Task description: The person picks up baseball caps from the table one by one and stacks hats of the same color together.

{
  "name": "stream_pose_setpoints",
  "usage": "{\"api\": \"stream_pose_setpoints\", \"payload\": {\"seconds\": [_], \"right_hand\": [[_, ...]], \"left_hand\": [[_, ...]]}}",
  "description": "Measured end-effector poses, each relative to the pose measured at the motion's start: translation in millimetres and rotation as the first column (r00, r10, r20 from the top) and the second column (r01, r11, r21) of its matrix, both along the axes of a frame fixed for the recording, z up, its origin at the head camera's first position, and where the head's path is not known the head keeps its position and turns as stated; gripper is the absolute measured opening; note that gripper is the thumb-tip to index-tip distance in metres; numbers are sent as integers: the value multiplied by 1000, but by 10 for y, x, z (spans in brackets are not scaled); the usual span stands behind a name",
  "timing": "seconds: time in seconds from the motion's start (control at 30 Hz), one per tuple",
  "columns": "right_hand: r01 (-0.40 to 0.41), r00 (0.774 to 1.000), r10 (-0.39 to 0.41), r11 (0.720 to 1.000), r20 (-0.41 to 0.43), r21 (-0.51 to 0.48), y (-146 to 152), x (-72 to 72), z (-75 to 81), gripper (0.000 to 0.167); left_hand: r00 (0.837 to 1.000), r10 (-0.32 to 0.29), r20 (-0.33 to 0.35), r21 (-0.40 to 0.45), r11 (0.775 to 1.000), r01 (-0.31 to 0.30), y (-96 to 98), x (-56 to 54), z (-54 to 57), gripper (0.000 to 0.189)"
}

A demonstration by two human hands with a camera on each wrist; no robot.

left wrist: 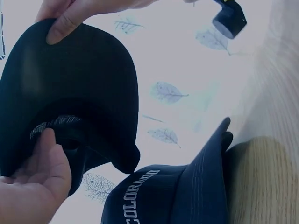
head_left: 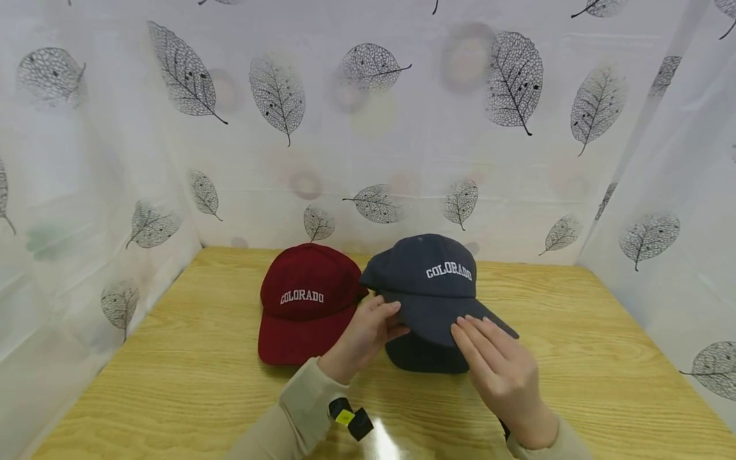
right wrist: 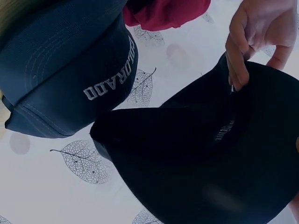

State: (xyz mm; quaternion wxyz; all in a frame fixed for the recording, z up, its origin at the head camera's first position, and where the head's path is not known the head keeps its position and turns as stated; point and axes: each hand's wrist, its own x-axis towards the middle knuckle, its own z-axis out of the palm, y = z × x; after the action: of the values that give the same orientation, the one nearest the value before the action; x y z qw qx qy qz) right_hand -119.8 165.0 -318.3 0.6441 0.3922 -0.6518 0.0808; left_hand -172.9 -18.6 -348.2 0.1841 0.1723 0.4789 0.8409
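A navy baseball cap [head_left: 425,268] with white COLORADO lettering is held tilted in both hands. My left hand [head_left: 368,329] grips its lower edge where brim meets crown, some fingers reaching inside. With the thumb beneath and fingers on top, my right hand [head_left: 503,370] pinches the brim's front. The held cap's dark underside [left wrist: 88,70] faces the left wrist camera. Below it a second navy cap [head_left: 428,354] sits on the table, mostly hidden in the head view; its COLORADO lettering shows in the right wrist view, on the lower cap [right wrist: 88,70].
To the left a dark red COLORADO cap [head_left: 310,300] rests on the wooden table [head_left: 172,383], brim toward me. A white curtain [head_left: 402,140] with leaf prints encloses the table at the back and sides. A black wrist strap [head_left: 351,418] is on my left sleeve.
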Motion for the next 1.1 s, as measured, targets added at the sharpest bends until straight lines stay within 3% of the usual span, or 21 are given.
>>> {"api": "stream_pose_setpoints", "payload": {"seconds": [0.17, 0.37, 0.43, 0.53, 0.6, 0.63, 0.67, 0.7, 0.73, 0.77, 0.8, 0.9, 0.93, 0.97, 1.0, 1.03, 1.1], "right_hand": [[-32, 999, 30, 997, 28, 72, -6, 2, -26, 23], [-122, 985, 105, 984, 134, 129, 10, 4, -26, 32], [-159, 977, 146, 984, 153, 82, 35, -18, -21, 37], [-184, 958, 197, 980, 209, -76, 129, -102, -43, 38], [-153, 930, 214, 964, 297, -216, 235, -174, -83, 34], [-113, 901, 222, 950, 372, -291, 295, -202, -109, 30], [-58, 859, 231, 931, 457, -361, 352, -233, -135, 25], [7, 797, 248, 908, 551, -418, 406, -258, -161, 22], [75, 714, 275, 884, 644, -461, 453, -278, -183, 21], [133, 614, 317, 861, 723, -491, 492, -299, -203, 22], [184, 500, 373, 837, 782, -516, 522, -318, -221, 25], [280, 165, 510, 797, 844, -536, 566, -385, -262, 42], [289, 70, 553, 786, 831, -547, 572, -404, -272, 47], [292, -7, 591, 773, 807, -563, 574, -423, -281, 52], [296, -67, 623, 759, 780, -580, 573, -442, -289, 56], [295, -112, 649, 745, 752, -599, 572, -459, -296, 59], [291, -174, 709, 700, 683, -652, 565, -489, -301, 64]], "left_hand": [[999, 43, 11, 24, 999, -43, 14, -13, -27, 19], [995, 70, 65, 46, 996, -73, 11, -36, -47, 29], [993, 82, 90, 62, 994, -88, -6, -47, -41, 37], [981, 128, 145, 106, 984, -144, -29, -73, -37, 41], [971, 157, 181, 127, 975, -181, -36, -94, -37, 41], [965, 170, 199, 136, 971, -199, -36, -102, -42, 40], [961, 180, 212, 141, 967, -212, -35, -108, -47, 40], [957, 188, 220, 142, 965, -222, -34, -114, -53, 40], [955, 191, 228, 140, 964, -226, -32, -118, -60, 40], [951, 194, 241, 138, 963, -231, -30, -120, -67, 40], [948, 195, 250, 137, 963, -234, -28, -122, -74, 40], [946, 185, 266, 139, 964, -228, -24, -128, -96, 42], [943, 184, 278, 133, 965, -228, -22, -126, -100, 42], [941, 181, 287, 129, 966, -225, -21, -127, -104, 42], [940, 177, 293, 124, 967, -221, -20, -127, -108, 42], [940, 172, 296, 116, 970, -214, -17, -128, -112, 43], [937, 163, 310, 104, 973, -204, -13, -124, -111, 43]]}}
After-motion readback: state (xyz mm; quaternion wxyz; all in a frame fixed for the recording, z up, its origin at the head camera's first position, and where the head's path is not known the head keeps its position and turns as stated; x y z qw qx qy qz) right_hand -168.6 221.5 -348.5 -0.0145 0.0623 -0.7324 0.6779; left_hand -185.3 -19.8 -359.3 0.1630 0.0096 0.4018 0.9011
